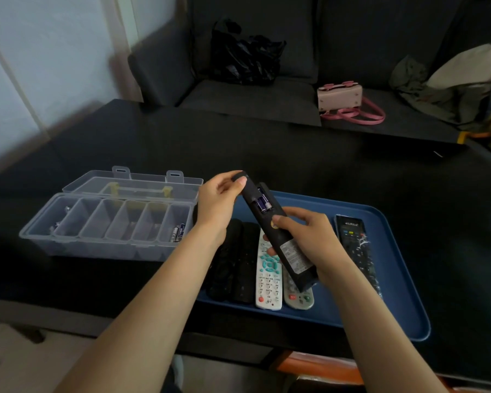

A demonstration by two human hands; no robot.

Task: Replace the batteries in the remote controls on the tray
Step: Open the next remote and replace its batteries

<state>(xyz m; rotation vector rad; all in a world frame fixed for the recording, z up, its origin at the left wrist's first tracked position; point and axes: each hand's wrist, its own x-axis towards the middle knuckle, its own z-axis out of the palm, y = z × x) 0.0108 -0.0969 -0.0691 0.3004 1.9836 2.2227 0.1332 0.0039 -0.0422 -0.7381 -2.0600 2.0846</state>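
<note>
A black remote [288, 245] is held back-side up over the blue tray [394, 282], its battery bay open with two purple batteries [262, 204] inside. My right hand [309, 236] grips the remote's middle, thumb on its back. My left hand [219, 205] pinches a black battery cover [240, 177] at the remote's far end. On the tray lie two black remotes [236, 265], a white remote [268, 273], a grey one [299, 296] and a black remote [356, 248] at the right.
A clear compartment box [108, 222] stands open left of the tray, with batteries [177, 232] in its rightmost cell. Everything sits on a black table [295, 157]. Behind it is a dark sofa with a black bag [244, 55] and pink handbag [340, 97].
</note>
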